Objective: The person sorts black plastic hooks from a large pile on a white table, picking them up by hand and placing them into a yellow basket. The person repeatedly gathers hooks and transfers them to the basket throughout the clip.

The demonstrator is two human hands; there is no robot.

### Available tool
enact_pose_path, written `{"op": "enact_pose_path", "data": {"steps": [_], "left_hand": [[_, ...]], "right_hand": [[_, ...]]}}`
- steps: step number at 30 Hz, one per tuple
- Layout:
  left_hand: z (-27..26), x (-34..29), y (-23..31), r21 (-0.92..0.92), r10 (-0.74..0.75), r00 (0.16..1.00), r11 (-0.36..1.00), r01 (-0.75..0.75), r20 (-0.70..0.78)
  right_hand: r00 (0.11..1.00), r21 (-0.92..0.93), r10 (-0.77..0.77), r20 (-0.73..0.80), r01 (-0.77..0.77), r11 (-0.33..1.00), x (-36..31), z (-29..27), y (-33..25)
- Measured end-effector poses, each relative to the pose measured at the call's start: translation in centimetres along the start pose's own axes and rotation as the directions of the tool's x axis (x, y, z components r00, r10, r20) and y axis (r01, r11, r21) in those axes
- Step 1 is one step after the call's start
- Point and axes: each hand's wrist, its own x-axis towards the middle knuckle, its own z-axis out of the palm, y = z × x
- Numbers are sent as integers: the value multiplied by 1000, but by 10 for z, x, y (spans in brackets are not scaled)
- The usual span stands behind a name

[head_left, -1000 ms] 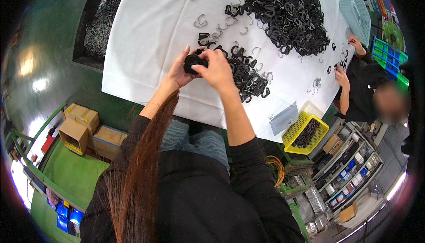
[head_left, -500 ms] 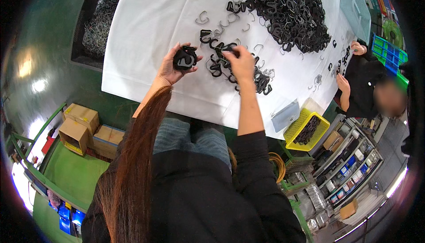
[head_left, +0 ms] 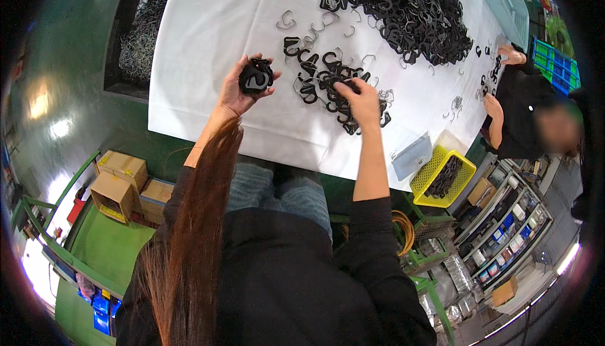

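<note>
My left hand [head_left: 232, 92] is raised over the white-covered table, its fingers curled round a stacked bunch of black hooks [head_left: 256, 77]. To the right of it, my right hand [head_left: 364, 101] reaches down into a small pile of black hooks [head_left: 309, 92], thumb and fingers pinched on one piece that they partly cover. Thin bent metal wire clips [head_left: 287, 19] lie loose just beyond that pile, and a few show among the hooks.
A large heap of black hooks [head_left: 416, 15] covers the far side of the table. A co-worker's hands [head_left: 494, 109] handle hooks at the right edge. A yellow basket [head_left: 463, 182] holding dark pieces stands at the near right corner. A dark crate of wire clips [head_left: 144, 46] sits at the left.
My right hand has moved right and slightly nearer over the small pile. My left hand, with its bunch of hooks, has shifted slightly left.
</note>
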Motion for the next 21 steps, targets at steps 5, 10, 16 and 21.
{"op": "enact_pose_path", "data": {"steps": [5,10,16,21], "left_hand": [[1,2,3,21,-1,1000,1000,1,31],[4,1,5,39,-29,999,999,28,28],[10,0,11,97,-41,999,994,40,5],[14,2,15,113,-72,997,991,68,40]], "right_hand": [[991,44,131,12,-131,990,-5,-36,23],[966,444,203,161,-254,859,-16,-62,39],[941,921,-277,193,-76,383,-49,-73,54],[991,826,80,109,-135,548,21,-44,47]]}}
